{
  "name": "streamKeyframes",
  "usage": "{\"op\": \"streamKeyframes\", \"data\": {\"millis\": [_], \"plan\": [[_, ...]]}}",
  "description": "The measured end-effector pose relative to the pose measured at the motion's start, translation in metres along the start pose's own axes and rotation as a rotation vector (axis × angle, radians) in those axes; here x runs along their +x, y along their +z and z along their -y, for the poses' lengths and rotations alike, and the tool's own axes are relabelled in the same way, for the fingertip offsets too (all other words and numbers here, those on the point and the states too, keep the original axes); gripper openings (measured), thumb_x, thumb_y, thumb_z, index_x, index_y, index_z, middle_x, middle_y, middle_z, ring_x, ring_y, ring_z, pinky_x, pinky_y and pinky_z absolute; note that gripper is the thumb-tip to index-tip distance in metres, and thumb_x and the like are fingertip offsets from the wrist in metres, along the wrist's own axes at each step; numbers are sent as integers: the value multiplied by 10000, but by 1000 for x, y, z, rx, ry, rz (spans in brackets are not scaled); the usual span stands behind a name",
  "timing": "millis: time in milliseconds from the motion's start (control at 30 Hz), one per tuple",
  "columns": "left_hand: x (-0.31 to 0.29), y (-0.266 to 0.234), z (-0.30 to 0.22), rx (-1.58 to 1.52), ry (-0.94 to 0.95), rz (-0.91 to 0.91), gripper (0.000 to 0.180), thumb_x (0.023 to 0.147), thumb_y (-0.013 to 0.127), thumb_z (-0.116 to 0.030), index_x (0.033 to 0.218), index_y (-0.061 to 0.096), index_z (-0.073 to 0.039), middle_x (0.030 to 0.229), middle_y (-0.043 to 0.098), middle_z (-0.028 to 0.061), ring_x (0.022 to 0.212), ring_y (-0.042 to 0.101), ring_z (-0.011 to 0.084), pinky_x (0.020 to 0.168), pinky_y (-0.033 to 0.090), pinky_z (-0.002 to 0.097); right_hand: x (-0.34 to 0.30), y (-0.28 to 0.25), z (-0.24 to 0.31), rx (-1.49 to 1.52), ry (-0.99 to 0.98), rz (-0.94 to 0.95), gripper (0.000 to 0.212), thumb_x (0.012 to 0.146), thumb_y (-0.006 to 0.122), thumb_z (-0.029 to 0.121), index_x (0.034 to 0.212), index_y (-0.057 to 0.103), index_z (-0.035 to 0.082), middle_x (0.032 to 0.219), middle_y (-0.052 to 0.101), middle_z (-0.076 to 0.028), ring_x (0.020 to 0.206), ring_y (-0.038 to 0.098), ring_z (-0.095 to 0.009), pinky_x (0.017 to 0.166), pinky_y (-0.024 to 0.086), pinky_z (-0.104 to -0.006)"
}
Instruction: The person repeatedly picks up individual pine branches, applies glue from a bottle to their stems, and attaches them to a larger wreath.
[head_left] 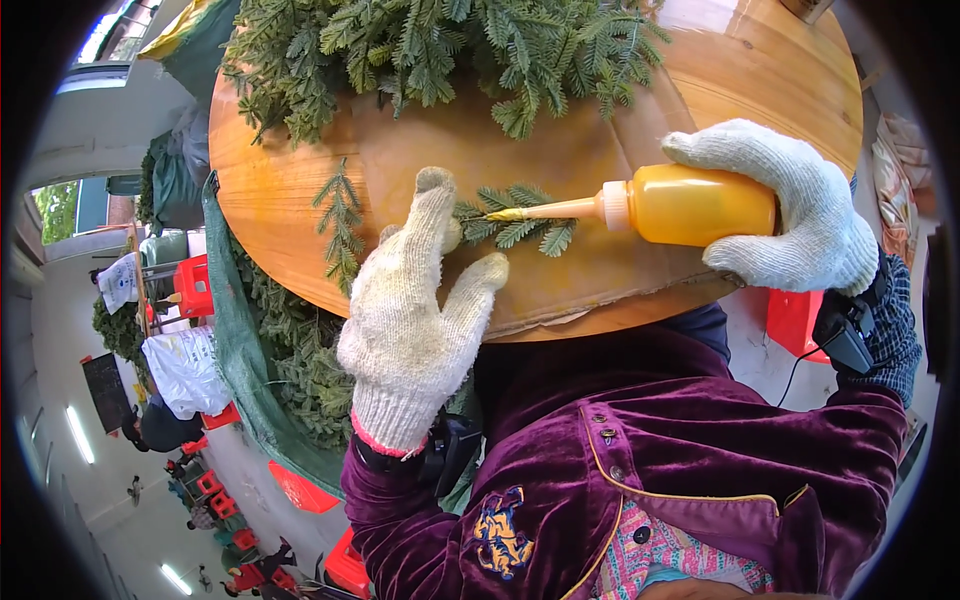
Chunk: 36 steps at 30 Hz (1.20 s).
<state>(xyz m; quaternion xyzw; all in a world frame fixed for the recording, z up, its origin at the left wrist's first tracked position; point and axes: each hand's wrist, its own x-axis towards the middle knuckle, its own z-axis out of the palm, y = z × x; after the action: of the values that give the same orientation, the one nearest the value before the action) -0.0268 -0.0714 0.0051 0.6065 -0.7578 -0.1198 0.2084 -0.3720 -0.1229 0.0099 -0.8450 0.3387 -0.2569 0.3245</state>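
Observation:
A squeeze bottle [702, 206] of yellow liquid lies sideways in my right hand [795, 205], gloved in white knit; fingers and thumb wrap its base end. The long nozzle [555, 209] points left, its tip over a small green fir sprig [520, 232] on the brown cardboard [610, 270]. Yellow shows at the tip. My left hand [410, 300], in a stained white knit glove, is beside the sprig's left end with index finger and thumb stretched apart. Another fingertip meets that end, which is partly hidden. Left of this hand lies a second fir sprig [342, 225].
A big heap of fir branches [430, 50] covers the far side of the round wooden table [270, 180]. Left of the table, a green sack [235, 340] holds more greenery. Red stools [195, 285] and white bags [185, 370] stand further left, with people in the background.

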Motion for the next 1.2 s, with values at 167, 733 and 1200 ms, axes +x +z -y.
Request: {"op": "streamKeyframes", "data": {"millis": [167, 733, 1200], "plan": [[2, 7, 2, -196, -118, -22, 772, 821, 844, -179, 1502, 517, -20, 997, 720, 178, 895, 700, 309, 843, 560, 423, -2, 6, 6, -27, 5, -27, 698, 705, 858, 132, 1343, 634, -40, 1194, 693, -207, 1076, 703, -344, 965, 541, -395], [0, 15, -11, 85, -25, -8, 852, 804, 875, -189, 1531, 474, 6, 1191, 699, 197, 1060, 692, 299, 947, 549, 410, 13, -12, 46, -368, 39, 117, 778, 627, 824, -17, 1376, 649, 93, 1109, 664, -199, 923, 708, -384, 793, 575, -424], [0, 13, -12, 103, -48, 13, 881, 805, 870, -219, 1556, 454, -22, 1209, 690, 189, 1071, 674, 296, 967, 530, 418, 8, -19, 45, -296, -24, 74, 784, 614, 839, -12, 1372, 651, 59, 1033, 664, -175, 858, 693, -356, 731, 546, -406]]}}
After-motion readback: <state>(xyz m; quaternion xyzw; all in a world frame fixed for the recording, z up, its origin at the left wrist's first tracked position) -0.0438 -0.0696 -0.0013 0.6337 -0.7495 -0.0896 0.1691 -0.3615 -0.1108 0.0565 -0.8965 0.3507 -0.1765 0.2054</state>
